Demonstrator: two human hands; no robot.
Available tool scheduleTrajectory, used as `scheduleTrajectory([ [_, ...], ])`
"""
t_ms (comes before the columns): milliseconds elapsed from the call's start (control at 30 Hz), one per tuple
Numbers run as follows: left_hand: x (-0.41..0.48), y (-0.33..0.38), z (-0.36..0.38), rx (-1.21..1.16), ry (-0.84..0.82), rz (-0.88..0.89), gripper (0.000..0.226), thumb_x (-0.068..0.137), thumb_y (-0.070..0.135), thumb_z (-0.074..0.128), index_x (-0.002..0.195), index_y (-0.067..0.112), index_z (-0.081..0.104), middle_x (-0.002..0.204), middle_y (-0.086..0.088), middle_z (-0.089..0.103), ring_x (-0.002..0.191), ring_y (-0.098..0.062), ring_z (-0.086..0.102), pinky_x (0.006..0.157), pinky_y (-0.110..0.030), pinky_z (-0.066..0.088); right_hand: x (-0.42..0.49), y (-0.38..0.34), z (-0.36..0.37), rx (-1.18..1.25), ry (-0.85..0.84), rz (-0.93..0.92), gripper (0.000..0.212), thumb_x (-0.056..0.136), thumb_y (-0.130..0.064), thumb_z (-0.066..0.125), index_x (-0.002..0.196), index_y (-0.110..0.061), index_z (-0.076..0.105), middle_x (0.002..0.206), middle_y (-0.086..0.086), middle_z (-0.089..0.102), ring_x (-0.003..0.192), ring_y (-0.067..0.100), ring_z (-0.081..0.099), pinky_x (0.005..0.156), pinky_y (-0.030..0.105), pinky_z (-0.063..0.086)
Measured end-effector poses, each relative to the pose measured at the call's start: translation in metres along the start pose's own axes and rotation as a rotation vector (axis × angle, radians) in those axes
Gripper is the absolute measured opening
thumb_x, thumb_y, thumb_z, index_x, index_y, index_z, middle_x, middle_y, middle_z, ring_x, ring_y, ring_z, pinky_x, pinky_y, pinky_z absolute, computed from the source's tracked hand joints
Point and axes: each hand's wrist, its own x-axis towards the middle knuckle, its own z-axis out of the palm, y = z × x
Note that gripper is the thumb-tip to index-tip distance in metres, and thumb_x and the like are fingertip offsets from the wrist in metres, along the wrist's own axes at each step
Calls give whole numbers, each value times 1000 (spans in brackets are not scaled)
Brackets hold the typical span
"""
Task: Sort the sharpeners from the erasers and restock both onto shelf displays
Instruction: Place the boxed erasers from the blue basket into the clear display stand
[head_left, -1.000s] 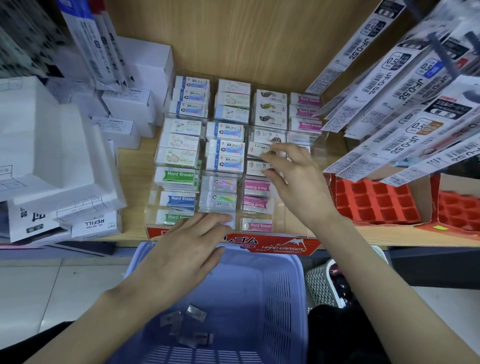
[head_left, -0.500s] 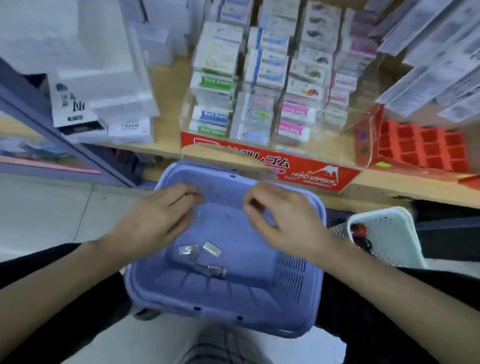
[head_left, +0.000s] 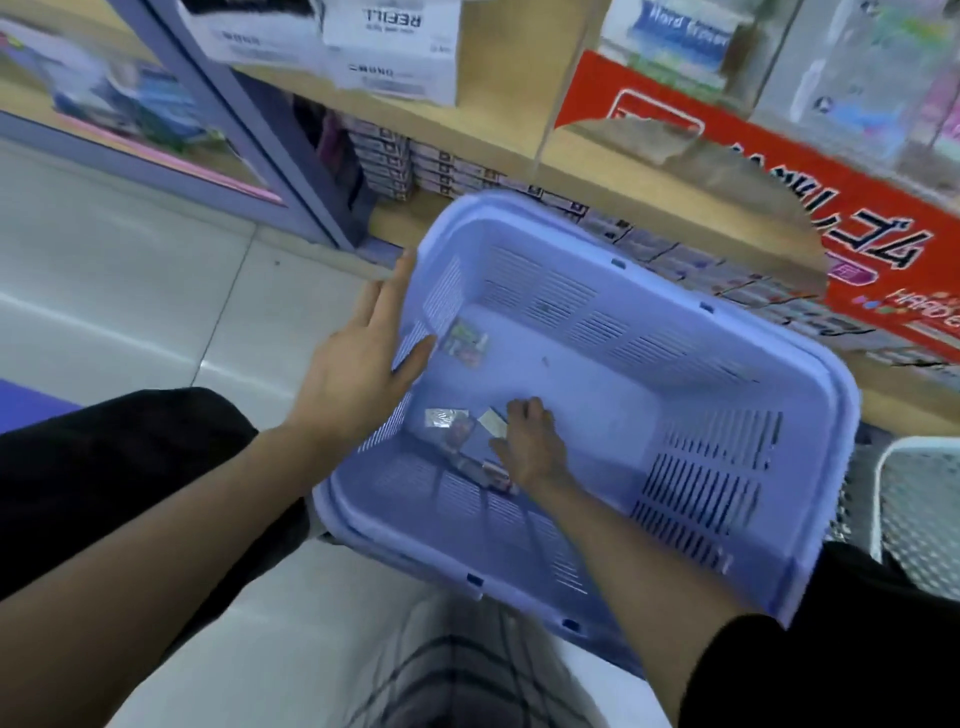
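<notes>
Head view shows both hands now down from the shelf (head_left: 493, 124): left hand (head_left: 358, 374), grip spread flat, steadies the basket (head_left: 623, 395), right hand (head_left: 530, 447) curls over small packets (head_left: 447, 418) inside, hold unclear, fetching more stock.

smooth plastic basket (head_left: 727, 332), wood-look shelf (head_left: 498, 104), perhaps glossy floor (head_left: 130, 291)
</notes>
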Motion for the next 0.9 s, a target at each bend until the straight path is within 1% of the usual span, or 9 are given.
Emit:
scheduleTrajectory([
  [100,-1,1,-1,5,-4,15,69,95,36,45,152,17,10,138,-14,41,67,-40,56,50,-37,37,9,-3,11,32,91,-61,39,89,-20,59,121,-2,46,125,17,44,117,33,42,84,39,41],
  [233,0,2,-1,-10,4,-12,68,93,39,41,151,21,11,142,-9,40,86,-41,59,62,-45,47,4,-8,13,165,256,-232,30,79,-9,66,106,0,58,104,21,55,97,39,53,81,42,45],
  [300,-1,1,-1,-11,8,-17,68,92,39,42,151,22,12,143,-7,40,90,-40,60,66,-44,48,0,-11,15,75,194,-428,45,68,-14,76,110,-8,60,105,16,56,94,37,55,74,40,50],
  [367,-1,0,-1,-15,9,-27,67,94,36,46,151,22,12,143,-7,39,92,-40,60,68,-44,48,2,-15,19,4,74,-557,62,64,-12,78,122,-14,57,120,17,53,106,40,52,82,43,50],
  [500,-1,0,0,-36,14,-41,67,94,37,46,151,25,11,141,-6,41,93,-39,60,72,-47,50,12,-23,22,-74,-22,-610,76,61,-10,79,131,-18,52,138,14,46,120,40,43,96,45,46],
  [667,0,-2,0,-56,17,-16,66,91,43,41,148,29,11,142,-5,41,93,-39,61,69,-48,51,14,-33,25,-152,43,-528,83,31,-15,92,109,-12,63,107,10,63,90,33,61,66,32,53],
  [767,-1,-1,-1,-54,27,-2,65,91,46,38,147,32,10,141,-5,42,93,-39,61,69,-49,52,11,-35,27,-61,47,-429,83,49,-8,88,123,3,53,119,21,55,106,39,54,83,43,53],
  [833,-1,-1,-1,-58,32,2,65,90,48,36,147,31,11,140,-6,43,94,-39,61,69,-49,52,11,-35,25,-45,23,-409,77,68,-8,79,134,2,41,133,21,43,122,38,40,94,44,44],
  [900,-1,0,-1,-54,43,12,65,90,49,35,148,30,12,139,-7,44,94,-38,61,70,-49,53,12,-35,23,-33,12,-371,74,75,-11,75,138,-1,36,139,18,35,128,34,31,95,42,39],
])
